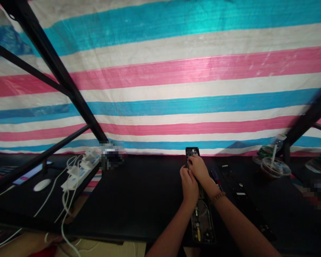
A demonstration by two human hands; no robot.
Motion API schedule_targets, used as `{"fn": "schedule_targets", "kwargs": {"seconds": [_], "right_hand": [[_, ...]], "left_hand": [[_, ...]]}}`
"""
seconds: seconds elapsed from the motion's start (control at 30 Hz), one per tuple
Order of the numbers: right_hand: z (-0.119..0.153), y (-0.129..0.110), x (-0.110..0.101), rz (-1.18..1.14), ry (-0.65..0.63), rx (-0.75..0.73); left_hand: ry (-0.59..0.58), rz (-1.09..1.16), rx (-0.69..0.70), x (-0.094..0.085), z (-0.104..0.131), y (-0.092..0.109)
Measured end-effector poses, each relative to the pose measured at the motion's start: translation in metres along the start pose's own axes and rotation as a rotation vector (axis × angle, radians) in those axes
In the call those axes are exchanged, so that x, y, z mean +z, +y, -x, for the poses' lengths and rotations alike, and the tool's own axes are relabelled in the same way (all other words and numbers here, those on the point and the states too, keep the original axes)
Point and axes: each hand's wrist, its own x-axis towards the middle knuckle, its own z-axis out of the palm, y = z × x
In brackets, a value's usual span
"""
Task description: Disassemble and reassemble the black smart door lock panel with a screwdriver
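Observation:
My left hand (189, 187) is closed around the lower part of what looks like an opened phone (192, 150), its inner parts showing at the top end. My right hand (199, 169) has its fingers pinched together over the same device; whatever lies between the fingertips is hidden. A bracelet circles the right wrist. Below the hands, under my forearms, lies a narrow tray (213, 228) with a thin pale cable, small metal parts and a brass-coloured piece (198, 232). My hands cover the area between tray and device.
Right of my hands lie a dark pen-like item (215, 175) and a long row of dark flat parts (240, 193). A lidded drink cup (275, 167) stands farther right. Leftward are power strips (75, 176), white cables, a mouse (42, 185) and a phone (29, 174). Striped sheeting hangs behind.

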Motion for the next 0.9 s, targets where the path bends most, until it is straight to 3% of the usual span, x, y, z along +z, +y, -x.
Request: {"fn": "schedule_targets", "kwargs": {"seconds": [0.13,0.27,0.4,0.53,0.73,0.9], "right_hand": [[0.005,0.001,-0.007,-0.052,0.032,-0.007],[0.029,0.006,-0.018,-0.203,0.102,0.048],[0.055,0.008,-0.019,-0.487,-0.022,0.082],[0.056,0.007,-0.016,-0.564,-0.114,0.124],[0.041,0.009,-0.023,-0.542,-0.179,0.164],[0.042,0.003,-0.026,-0.402,-0.124,0.187]], "left_hand": [[0.000,-0.007,0.008,0.000,0.001,0.000],[-0.006,0.006,-0.017,-0.003,-0.005,-0.004],[-0.076,0.047,-0.050,-0.013,-0.014,-0.010],[-0.165,0.099,-0.065,-0.028,-0.013,-0.015],[-0.204,0.134,-0.094,-0.042,0.031,-0.027],[-0.206,0.125,-0.251,-0.045,0.080,-0.028]]}}
